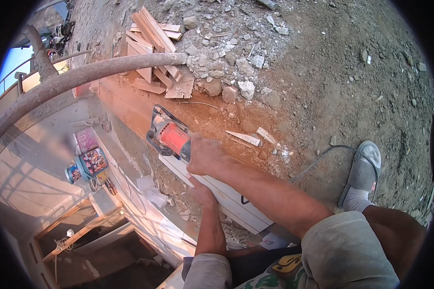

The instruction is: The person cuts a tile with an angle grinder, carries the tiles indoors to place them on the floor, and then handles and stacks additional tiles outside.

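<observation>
Curving over the left side, a thick metal pipe (115, 64) is arching above the ground, while a picture-printed bucket (94, 161) is standing on its nearer side. Next, a pile of wood offcuts (154, 31) is lying on the reddish soil. At centre-left, a red handheld power tool (173, 138) is sitting at the far end of a long white board (231, 204); its body is running roughly along the board's long axis, which is slanting from upper left to lower right, toward the person's legs. The left hand (202, 192) is lying at the board's left edge, just behind the tool; its fingers are partly hidden, so how far this grip is closing cannot be told. The right hand (206, 156), the nearer to the tool, is wrapping its rear end in a closed grip, the red body extending ahead toward upper left. The underside is facing out of sight, leaving contact with the board and the tool's exact type uncertain; the right forearm is covering part of the board. Farther right, wood slivers (246, 138) are lying loose, and a dark cable (315, 163) is running behind the forearm toward a grey slipper (361, 172).
</observation>
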Demonstrator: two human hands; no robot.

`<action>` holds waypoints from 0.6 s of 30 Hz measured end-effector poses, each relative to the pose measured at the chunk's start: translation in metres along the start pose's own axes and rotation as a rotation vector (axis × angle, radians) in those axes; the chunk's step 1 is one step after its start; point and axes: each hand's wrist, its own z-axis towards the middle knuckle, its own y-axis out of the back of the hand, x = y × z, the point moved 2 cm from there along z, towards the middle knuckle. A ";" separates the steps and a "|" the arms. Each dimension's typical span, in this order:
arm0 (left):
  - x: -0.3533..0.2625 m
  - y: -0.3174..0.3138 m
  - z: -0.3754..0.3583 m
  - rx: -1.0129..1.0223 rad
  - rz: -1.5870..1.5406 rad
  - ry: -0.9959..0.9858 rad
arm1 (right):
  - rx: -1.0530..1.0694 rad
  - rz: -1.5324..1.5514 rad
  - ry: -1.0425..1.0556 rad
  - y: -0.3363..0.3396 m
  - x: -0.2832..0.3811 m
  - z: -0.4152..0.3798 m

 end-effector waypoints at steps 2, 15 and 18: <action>0.003 0.001 0.006 -0.006 0.028 -0.002 | 0.001 -0.008 0.000 -0.002 -0.002 0.001; 0.000 0.001 -0.001 -0.025 0.048 -0.039 | 0.006 -0.020 0.000 -0.001 -0.009 -0.015; 0.001 0.001 -0.001 0.003 0.047 -0.064 | -0.032 0.006 0.047 -0.002 -0.011 -0.013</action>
